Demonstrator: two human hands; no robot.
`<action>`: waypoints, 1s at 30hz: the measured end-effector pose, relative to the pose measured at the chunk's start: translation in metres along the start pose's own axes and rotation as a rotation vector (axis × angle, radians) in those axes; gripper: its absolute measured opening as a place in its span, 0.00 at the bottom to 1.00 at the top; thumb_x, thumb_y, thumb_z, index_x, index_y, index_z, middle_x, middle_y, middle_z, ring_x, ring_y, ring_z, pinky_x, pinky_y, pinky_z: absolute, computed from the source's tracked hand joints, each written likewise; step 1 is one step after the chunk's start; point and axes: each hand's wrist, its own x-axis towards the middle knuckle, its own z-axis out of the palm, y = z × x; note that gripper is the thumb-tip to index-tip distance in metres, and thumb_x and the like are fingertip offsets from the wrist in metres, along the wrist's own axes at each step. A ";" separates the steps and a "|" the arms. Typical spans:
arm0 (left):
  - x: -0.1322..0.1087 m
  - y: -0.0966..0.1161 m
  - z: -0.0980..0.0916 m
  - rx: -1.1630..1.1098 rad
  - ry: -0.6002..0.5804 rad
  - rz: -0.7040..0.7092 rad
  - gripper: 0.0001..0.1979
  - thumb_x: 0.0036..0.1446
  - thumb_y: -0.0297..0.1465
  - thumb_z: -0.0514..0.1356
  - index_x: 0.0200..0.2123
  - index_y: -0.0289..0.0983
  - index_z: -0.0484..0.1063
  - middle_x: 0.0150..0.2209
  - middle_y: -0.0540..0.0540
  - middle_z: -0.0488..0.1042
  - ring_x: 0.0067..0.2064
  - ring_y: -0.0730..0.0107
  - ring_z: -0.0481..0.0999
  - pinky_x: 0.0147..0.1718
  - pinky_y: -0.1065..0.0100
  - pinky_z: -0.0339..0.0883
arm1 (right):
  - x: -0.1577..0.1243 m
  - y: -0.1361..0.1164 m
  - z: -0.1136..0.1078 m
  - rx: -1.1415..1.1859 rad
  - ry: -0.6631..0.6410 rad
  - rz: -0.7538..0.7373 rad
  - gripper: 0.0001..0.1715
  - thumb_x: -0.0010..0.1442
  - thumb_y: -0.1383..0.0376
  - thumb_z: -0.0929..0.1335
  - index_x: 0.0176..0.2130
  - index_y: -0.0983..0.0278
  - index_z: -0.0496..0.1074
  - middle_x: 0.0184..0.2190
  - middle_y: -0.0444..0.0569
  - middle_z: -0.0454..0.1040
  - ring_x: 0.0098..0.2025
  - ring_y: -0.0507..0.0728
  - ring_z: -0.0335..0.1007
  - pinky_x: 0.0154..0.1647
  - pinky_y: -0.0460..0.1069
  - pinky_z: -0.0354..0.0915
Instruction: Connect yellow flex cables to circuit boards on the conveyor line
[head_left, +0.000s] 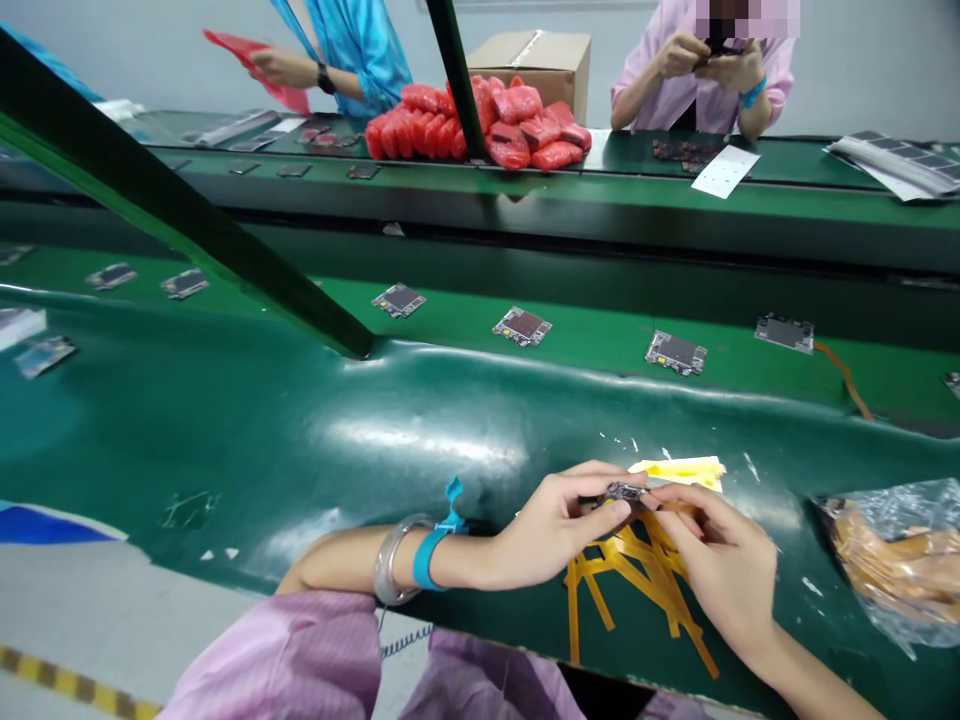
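A small circuit board (624, 491) is pinched between the thumb and fingers of my left hand (559, 525), seen nearly edge-on. My right hand (720, 555) is closed at the board's right end. Its fingertips pinch an orange flex cable (686, 510), mostly hidden by the fingers. Below both hands, several amber flex strips (637, 570) lie loosely crossed on the green mat. Just behind the hands is a small stack of yellow paper (682, 470). A blue wrist strap (429, 558) and a clear bangle (397, 560) are on my left wrist.
Several circuit boards lie along the green belt (450, 335); one board (784, 332) has an orange cable. A clear bag of orange cables (900, 560) sits at right. A green post (187, 210) slants across the left. Two people work opposite, beside red bubble-wrap packs (517, 105).
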 end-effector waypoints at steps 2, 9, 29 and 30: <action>-0.001 0.000 0.001 0.024 -0.003 0.011 0.16 0.65 0.36 0.61 0.53 0.38 0.78 0.54 0.40 0.73 0.53 0.59 0.74 0.54 0.60 0.68 | 0.000 -0.001 0.001 -0.020 -0.011 -0.021 0.03 0.63 0.66 0.71 0.37 0.59 0.78 0.18 0.37 0.64 0.20 0.50 0.58 0.26 0.45 0.63; 0.015 0.005 -0.009 -0.130 0.136 -0.105 0.19 0.66 0.42 0.59 0.54 0.39 0.74 0.50 0.44 0.78 0.48 0.64 0.77 0.48 0.65 0.70 | -0.002 -0.010 -0.006 0.111 -0.248 0.057 0.11 0.63 0.61 0.72 0.46 0.58 0.73 0.21 0.37 0.60 0.20 0.51 0.57 0.22 0.45 0.59; 0.019 0.011 -0.024 0.254 -0.206 -0.315 0.17 0.58 0.44 0.63 0.32 0.33 0.72 0.26 0.53 0.66 0.27 0.77 0.62 0.25 0.74 0.55 | 0.010 -0.014 -0.012 0.261 -0.372 0.311 0.14 0.64 0.58 0.72 0.29 0.62 0.77 0.32 0.48 0.78 0.33 0.55 0.76 0.36 0.46 0.73; 0.019 0.010 -0.024 0.254 -0.212 -0.315 0.18 0.58 0.44 0.63 0.32 0.33 0.72 0.26 0.53 0.66 0.27 0.77 0.62 0.25 0.74 0.55 | 0.010 -0.015 -0.011 0.261 -0.370 0.307 0.14 0.63 0.58 0.72 0.29 0.62 0.77 0.33 0.48 0.78 0.33 0.56 0.76 0.36 0.46 0.73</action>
